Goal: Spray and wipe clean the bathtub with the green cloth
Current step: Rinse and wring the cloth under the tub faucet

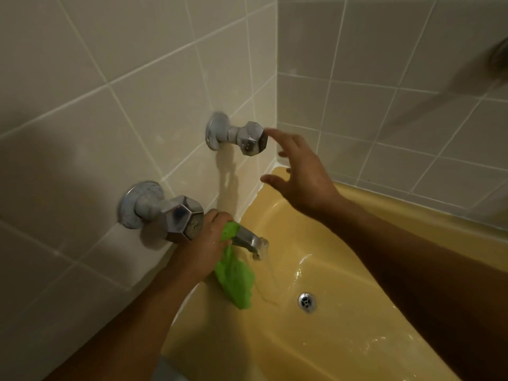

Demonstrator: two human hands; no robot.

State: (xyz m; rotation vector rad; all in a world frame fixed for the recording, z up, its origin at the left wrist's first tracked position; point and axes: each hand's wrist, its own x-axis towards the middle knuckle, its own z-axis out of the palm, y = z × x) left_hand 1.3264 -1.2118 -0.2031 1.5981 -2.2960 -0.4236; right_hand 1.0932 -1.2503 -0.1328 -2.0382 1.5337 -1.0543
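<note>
Fingers (220, 217) of left hand (209, 240) curled round the green cloth (233, 273), pressing it on the spout (248, 239); loose end hangs into the bathtub (343, 339). Likely wiping the spout, or wetting the cloth in the running water (270, 270). Right hand (305, 174) spread open, holding nothing, index tip at the far tap (251, 138); contact unclear. Probably about to adjust flow. Tub yellow, wet around the drain (306, 302). Cream tiled walls (110, 78), dim light.
</note>
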